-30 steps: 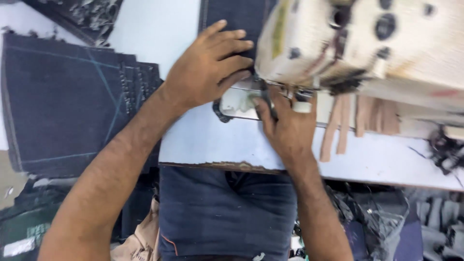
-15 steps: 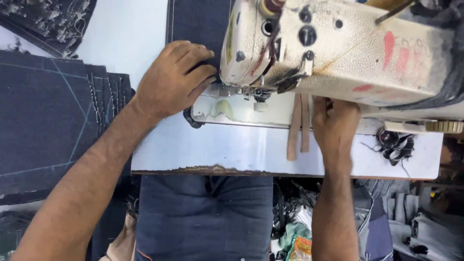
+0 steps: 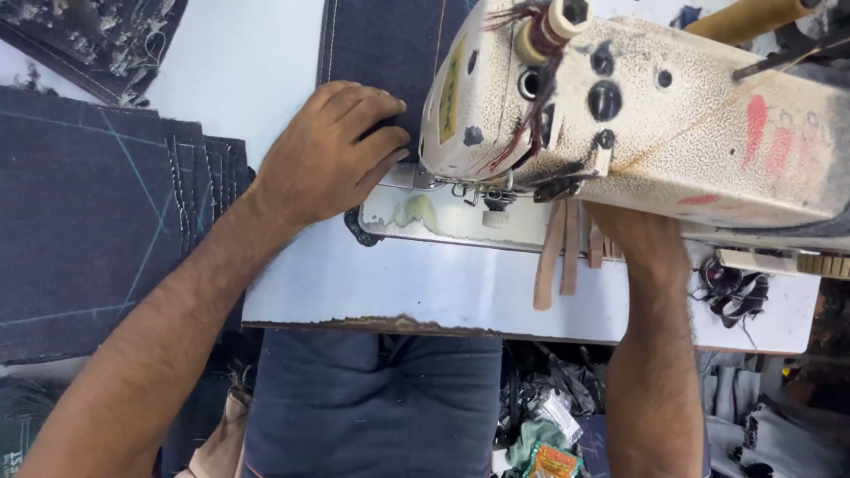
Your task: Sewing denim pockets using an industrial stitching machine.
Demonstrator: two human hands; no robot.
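My left hand (image 3: 332,150) lies flat, fingers together, on a strip of dark blue denim (image 3: 381,44) that runs away from me under the head of a cream, worn sewing machine (image 3: 637,115). The fingertips rest just left of the needle area (image 3: 491,195). My right hand (image 3: 637,235) reaches under the machine's arm from the right; its fingers are hidden behind the machine body, so what they touch is unclear.
A stack of cut denim panels with chalk lines (image 3: 97,221) lies at the left on the white table (image 3: 425,288). Tan strips (image 3: 558,257) hang from the machine. Thread scraps (image 3: 735,288) sit at the right. Denim covers my lap (image 3: 372,407).
My right hand has slid right and deeper beneath the machine arm. The left hand stays pressed on the denim by the needle. The view has shifted, showing more of the machine.
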